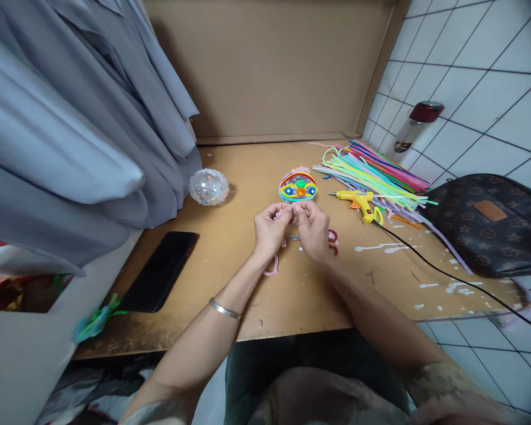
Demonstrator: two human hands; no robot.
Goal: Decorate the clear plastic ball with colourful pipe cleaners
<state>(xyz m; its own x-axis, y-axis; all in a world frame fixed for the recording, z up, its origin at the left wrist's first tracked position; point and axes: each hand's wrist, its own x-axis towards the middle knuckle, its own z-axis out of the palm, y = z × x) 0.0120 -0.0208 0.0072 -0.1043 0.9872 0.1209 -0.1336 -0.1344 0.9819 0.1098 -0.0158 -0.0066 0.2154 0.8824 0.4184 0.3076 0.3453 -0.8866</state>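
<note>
Close together over the middle of the table, my left hand (272, 227) and my right hand (310, 227) pinch a small pink piece (278, 215), mostly hidden by the fingers. Just beyond them sits a round ornament (298, 186) with a face in coloured pipe cleaners: blue eyes, a green spot and an orange spot. Red-handled scissors (333, 242) lie partly under my right hand. A pink bent pipe cleaner (272, 267) rests beside my left wrist.
A clear ball (209, 187) and a black phone (160, 271) are on the left. To the right lie a yellow glue gun (357, 202) with a black cord, many pipe cleaners (376, 174) and a dark patterned bag (491, 224). A bottle (418, 127) stands behind them.
</note>
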